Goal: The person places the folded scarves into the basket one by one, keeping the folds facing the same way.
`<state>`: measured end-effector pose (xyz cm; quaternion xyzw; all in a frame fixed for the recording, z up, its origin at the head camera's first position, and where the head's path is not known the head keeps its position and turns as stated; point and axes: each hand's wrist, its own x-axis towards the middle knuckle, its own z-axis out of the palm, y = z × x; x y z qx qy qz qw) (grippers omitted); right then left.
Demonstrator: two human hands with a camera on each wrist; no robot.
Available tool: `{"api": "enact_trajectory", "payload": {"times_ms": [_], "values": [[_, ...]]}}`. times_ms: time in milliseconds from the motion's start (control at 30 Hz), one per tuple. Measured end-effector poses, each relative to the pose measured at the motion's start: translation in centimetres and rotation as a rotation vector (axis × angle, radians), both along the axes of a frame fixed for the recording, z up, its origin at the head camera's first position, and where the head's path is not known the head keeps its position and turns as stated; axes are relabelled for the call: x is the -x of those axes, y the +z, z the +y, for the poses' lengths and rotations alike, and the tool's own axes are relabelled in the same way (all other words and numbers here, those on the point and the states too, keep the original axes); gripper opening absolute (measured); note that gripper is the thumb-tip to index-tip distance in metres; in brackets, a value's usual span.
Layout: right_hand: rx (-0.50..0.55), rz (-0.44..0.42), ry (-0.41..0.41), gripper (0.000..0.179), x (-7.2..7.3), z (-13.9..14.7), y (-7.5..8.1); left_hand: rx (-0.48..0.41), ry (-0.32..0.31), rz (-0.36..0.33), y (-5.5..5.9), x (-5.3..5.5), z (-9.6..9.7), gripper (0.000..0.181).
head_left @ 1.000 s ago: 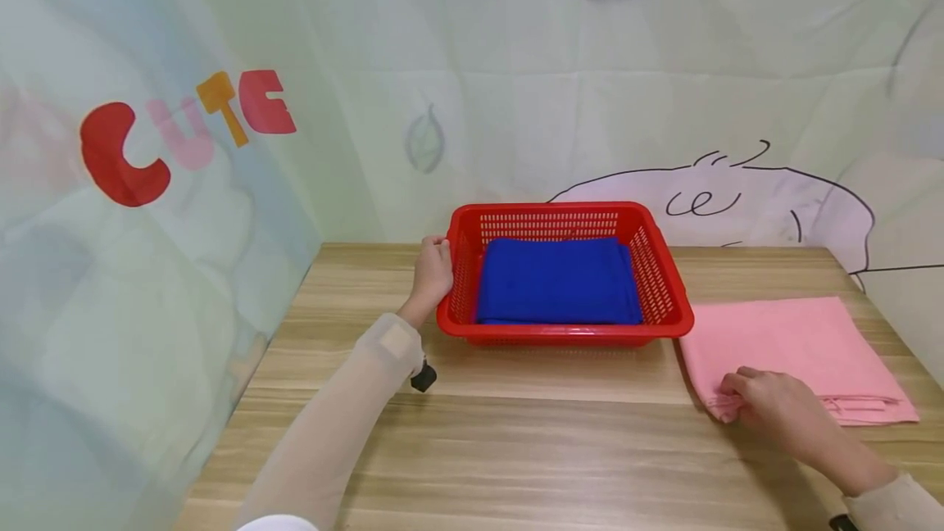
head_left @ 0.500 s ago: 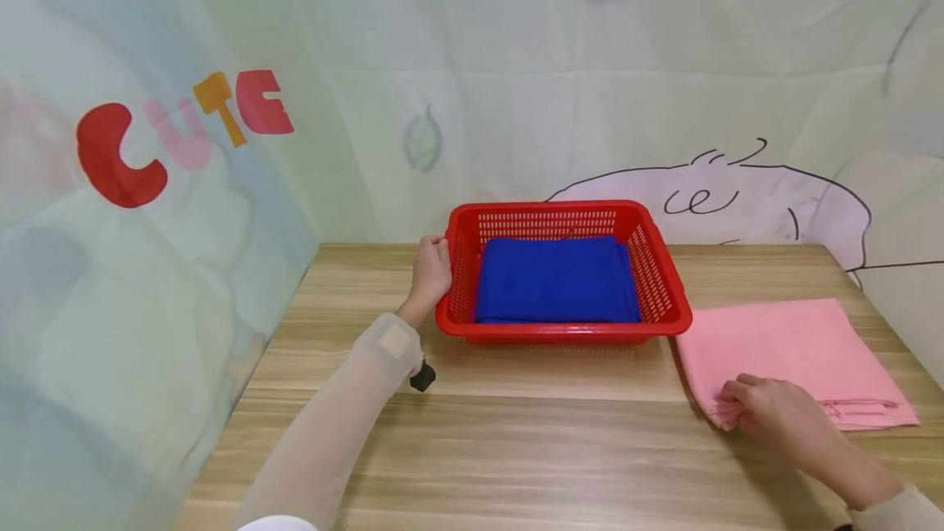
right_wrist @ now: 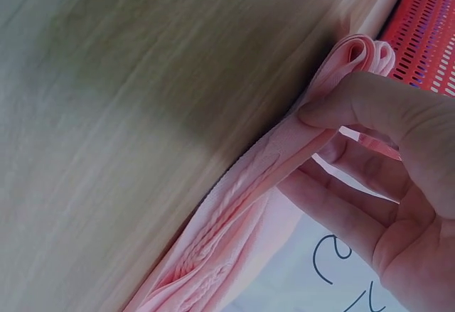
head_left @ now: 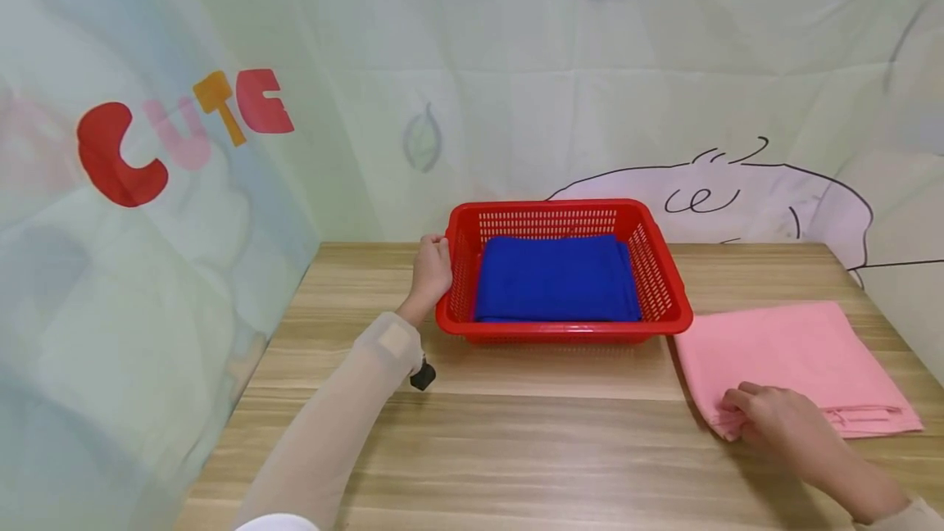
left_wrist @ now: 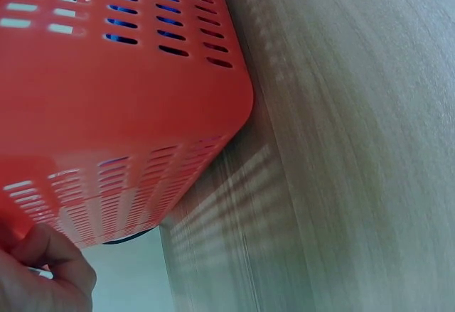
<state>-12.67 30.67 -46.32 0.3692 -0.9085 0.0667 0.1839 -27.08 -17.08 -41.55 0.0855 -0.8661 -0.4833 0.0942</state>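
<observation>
A red plastic basket (head_left: 560,328) with slotted walls stands near the back of the table, and a folded blue cloth (head_left: 555,279) lies inside it. My left hand (head_left: 432,270) grips the basket's left rim; the left wrist view shows the curled fingers (left_wrist: 62,261) at that rim. To the right of the basket, a folded pink cloth (head_left: 796,359) lies on the table. My right hand (head_left: 789,426) pinches its near left corner. In the right wrist view the thumb (right_wrist: 334,109) presses on the pink layers, with the other fingers on the far side.
The wooden table (head_left: 531,441) bears everything. Its back edge meets a printed fabric backdrop (head_left: 501,105), which also hangs along the left side with coloured letters on it. The pink cloth's left edge lies close to the basket's near right corner.
My right hand has drawn slightly toward me, and the pink cloth has shifted a little with it. The left hand and the basket stay where they were.
</observation>
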Motion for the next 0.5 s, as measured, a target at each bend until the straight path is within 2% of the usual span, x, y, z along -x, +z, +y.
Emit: {"api": "enact_trajectory", "payload": {"times_ms": [500], "values": [[0.026,0.008,0.046,0.050,-0.60,0.01,-0.11,0.001,0.012,-0.003,-0.01,0.11,0.05,0.037]]}}
